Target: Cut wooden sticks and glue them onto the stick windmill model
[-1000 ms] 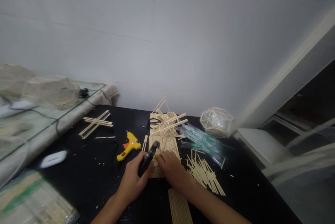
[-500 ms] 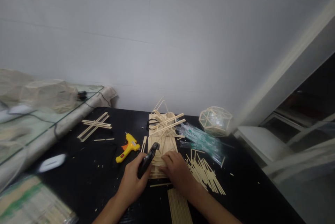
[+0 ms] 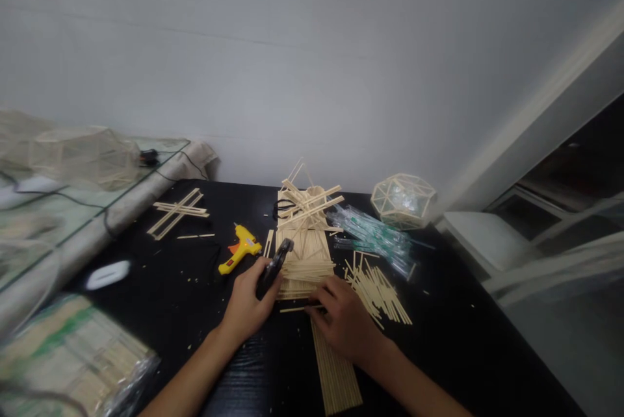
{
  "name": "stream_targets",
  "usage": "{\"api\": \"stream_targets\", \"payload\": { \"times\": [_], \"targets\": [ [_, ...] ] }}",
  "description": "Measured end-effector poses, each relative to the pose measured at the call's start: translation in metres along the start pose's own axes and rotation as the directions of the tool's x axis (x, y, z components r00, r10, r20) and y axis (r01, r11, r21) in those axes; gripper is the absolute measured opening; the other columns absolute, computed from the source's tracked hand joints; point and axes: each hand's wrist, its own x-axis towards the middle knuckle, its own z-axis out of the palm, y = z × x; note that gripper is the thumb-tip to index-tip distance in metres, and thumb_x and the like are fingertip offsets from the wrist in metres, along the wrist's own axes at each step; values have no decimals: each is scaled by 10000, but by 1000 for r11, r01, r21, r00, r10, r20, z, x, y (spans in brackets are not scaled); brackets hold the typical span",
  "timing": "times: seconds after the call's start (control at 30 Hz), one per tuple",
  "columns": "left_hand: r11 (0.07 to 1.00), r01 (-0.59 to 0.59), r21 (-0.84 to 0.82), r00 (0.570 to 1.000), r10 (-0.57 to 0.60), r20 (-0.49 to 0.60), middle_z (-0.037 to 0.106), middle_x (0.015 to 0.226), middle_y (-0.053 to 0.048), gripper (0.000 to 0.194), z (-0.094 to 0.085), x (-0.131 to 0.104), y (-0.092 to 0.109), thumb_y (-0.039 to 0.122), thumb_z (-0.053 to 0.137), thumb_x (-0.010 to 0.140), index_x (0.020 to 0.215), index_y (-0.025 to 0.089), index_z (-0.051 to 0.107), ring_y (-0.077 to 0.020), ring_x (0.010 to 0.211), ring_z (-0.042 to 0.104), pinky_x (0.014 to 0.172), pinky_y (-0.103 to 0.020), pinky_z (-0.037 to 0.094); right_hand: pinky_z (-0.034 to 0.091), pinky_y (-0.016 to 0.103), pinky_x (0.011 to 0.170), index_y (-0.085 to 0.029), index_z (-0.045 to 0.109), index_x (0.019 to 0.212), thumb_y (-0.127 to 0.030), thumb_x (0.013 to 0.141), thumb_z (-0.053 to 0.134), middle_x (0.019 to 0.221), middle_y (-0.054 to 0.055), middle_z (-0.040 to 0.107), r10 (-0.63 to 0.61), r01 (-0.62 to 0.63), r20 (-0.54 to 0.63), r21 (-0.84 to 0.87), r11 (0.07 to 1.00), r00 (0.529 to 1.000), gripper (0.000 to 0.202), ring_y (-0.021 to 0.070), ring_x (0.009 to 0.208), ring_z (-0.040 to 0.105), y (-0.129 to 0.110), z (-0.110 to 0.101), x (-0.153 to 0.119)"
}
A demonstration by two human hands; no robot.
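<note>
My left hand [image 3: 251, 297] is wrapped round a black hand tool [image 3: 273, 269], which points up and away over the pale sticks. My right hand [image 3: 341, 316] has its thumb and finger pinched at the right end of a thin wooden stick [image 3: 293, 309] lying on the black table. Just beyond both hands is a pile of wooden sticks [image 3: 305, 272] on a flat row of sticks. A long bundle of sticks [image 3: 336, 375] extends toward me below my right hand. Farther back, crossed sticks [image 3: 312, 206] are heaped up.
A yellow glue gun [image 3: 240, 249] lies left of the pile, near crossed strips [image 3: 179, 212]. Loose sticks [image 3: 383, 293], plastic packets [image 3: 377, 238] and a geometric frame [image 3: 403, 200] are on the right. A wrapped pack [image 3: 78, 358] sits at the near left.
My right hand has moved off the stick pile toward me, to the single stick in front of it. My left hand still holds the black tool. The view has tilted down slightly.
</note>
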Motion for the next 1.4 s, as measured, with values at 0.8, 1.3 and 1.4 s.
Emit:
{"api": "stream_targets", "payload": {
  "times": [0.8,1.3,1.4],
  "targets": [
    [1000,-9,20,1000,8,14,577,744,20,112,0,-1,0,307,605,895,877,201,574,-154,679,514,692,-274,439,573,505,945,-194,658,1134,-272,983,607,1161,147,631,222,-224,-57,-32,974,973,177,313,1086,618,-19,-6,-84],
    [998,-50,36,998,48,44,556,756,20,104,1,-1,-2,266,630,886,875,199,552,-143,665,486,694,-274,423,445,484,1094,-157,602,1413,-197,1087,426,1402,182,637,79,-71,38,-175,982,996,373,301,1369,549,-18,3,-90],
    [997,-53,48,998,51,48,560,759,16,97,2,-1,-3,255,626,890,875,202,545,-142,668,489,699,-276,426,464,505,1087,-161,609,1403,-192,1086,426,1387,185,654,85,-83,-1,-203,976,996,367,304,1347,579,-6,-4,-99]
  ]
}}
